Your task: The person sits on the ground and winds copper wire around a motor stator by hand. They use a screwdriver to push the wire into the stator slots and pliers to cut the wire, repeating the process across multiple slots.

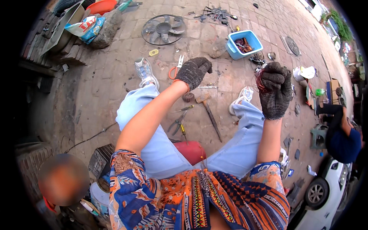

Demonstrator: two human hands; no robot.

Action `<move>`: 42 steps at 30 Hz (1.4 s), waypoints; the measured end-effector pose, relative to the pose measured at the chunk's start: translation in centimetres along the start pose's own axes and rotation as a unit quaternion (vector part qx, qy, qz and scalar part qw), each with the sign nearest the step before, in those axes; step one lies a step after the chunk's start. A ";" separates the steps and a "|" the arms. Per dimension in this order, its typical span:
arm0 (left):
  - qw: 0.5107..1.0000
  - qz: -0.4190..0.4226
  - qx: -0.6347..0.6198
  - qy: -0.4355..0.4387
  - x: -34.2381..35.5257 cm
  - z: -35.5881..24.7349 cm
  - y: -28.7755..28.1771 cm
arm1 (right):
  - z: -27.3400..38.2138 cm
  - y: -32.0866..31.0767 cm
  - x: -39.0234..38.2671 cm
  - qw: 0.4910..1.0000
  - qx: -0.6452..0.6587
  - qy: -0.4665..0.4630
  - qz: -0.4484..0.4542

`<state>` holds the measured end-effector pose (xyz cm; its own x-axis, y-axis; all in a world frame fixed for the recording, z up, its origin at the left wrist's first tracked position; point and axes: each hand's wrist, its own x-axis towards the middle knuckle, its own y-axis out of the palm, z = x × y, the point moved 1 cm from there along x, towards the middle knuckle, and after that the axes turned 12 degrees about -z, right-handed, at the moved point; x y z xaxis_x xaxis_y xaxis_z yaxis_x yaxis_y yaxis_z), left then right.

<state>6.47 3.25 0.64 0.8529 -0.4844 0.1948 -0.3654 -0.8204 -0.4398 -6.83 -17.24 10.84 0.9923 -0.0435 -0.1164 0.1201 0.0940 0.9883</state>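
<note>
My right hand (275,92), in a dark knitted glove, is raised over my right knee. It is closed on a bundle of thin copper wire (261,81), whose reddish strands stick out beside the fingers. My left hand (194,72), gloved alike, hovers in front of my left knee. Its fingers are bent and together; whatever they hold is hidden beneath. Beside it on the paving lie orange-handled scissors (176,68). Between my legs are a hammer (210,115), pliers (178,122), a yellow-handled screwdriver (183,130) and a small round dark piece (188,97).
I sit on a red seat (190,152). Ahead stands a blue basin (234,50) holding copper-coloured scrap. A fan in a round frame (163,28) lies farther left. Another person (342,132) sits at the right near a white car (326,191); a blurred person (63,180) is at lower left.
</note>
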 end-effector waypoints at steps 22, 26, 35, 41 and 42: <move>0.965 0.219 -0.124 0.079 -1.5 -8.6 -3.5 | -7.5 -4.1 1.6 0.660 -0.610 0.382 0.216; 0.905 0.237 -0.295 -0.191 -1.6 -7.3 -0.7 | -5.6 -2.5 0.1 0.711 -0.637 0.180 0.238; 0.985 0.140 -0.006 0.100 -0.6 -1.3 3.0 | 2.9 -1.4 4.1 0.853 -0.429 -0.297 0.018; 0.973 0.027 0.036 0.226 -0.8 -4.6 -2.3 | 1.0 -2.4 3.8 0.867 -0.453 -0.199 0.057; 0.992 0.037 -0.037 0.119 -0.6 -6.3 -3.0 | 0.4 -1.7 3.5 0.880 -0.437 -0.182 0.030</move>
<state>4.65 4.11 7.40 0.7138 -0.5948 0.3698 -0.4571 -0.7957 -0.3975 -3.54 -17.99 8.76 0.9406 -0.3138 0.1298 0.2049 0.8292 0.5201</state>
